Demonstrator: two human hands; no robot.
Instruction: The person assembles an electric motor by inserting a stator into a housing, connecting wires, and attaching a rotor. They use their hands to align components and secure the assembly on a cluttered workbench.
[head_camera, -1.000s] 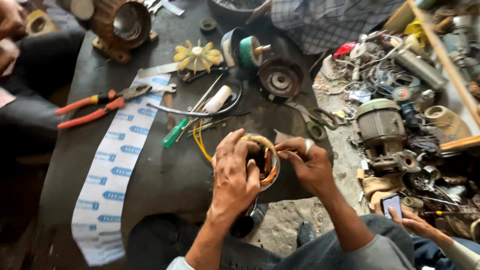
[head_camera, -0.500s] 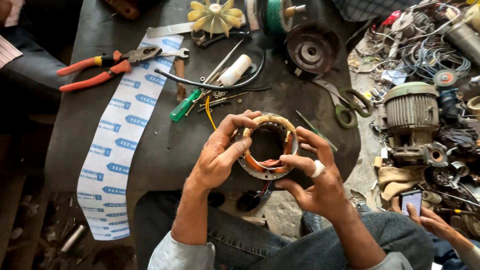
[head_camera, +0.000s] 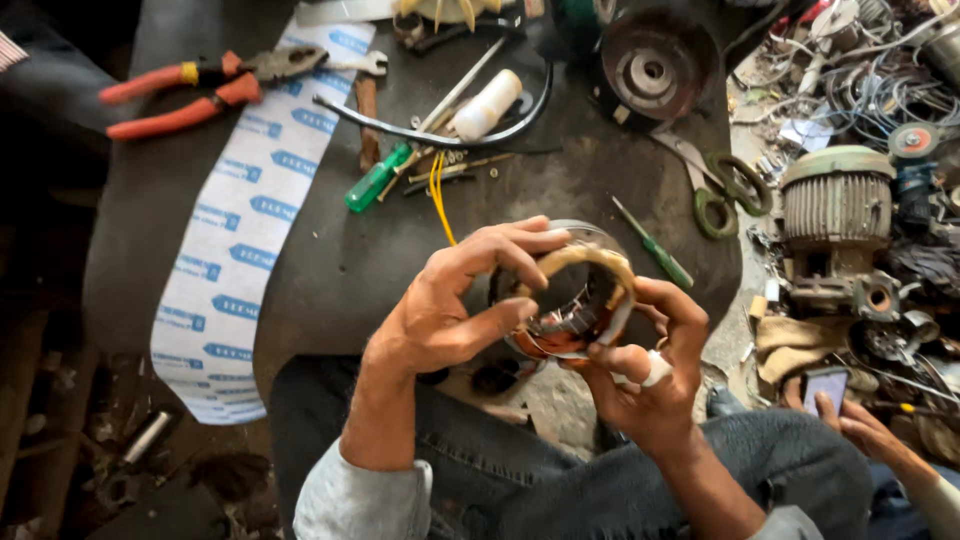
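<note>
1. The left hand (head_camera: 440, 310) grips the near-left rim of a small motor stator (head_camera: 575, 300), a metal ring packed with copper windings. Its fingers curl over the top edge and the thumb presses along the ring's side.
2. The right hand (head_camera: 645, 375), a white band on one finger, cups the ring from below and from the right, fingertips closed on the lower rim. Both hands are shut on the ring, which sits tilted between them, bore facing up, just above the person's lap at the near edge of the dark worktable (head_camera: 320, 260).
3. By my reading the windings are being checked or dressed. The next move calls for a steady hold with one hand while the other's fingers work along the coil.
4. Yellow wires (head_camera: 438, 195) trail from the ring onto the table.
5. Farther out lie a green screwdriver (head_camera: 378, 178), a thinner one (head_camera: 655, 245), red pliers (head_camera: 190, 90), scissors (head_camera: 715, 185) and a white printed strip (head_camera: 240, 230).
6. Right of the table stands a ribbed grey motor (head_camera: 838, 205); another person's hand (head_camera: 860, 425) holds a phone (head_camera: 825, 385).
</note>
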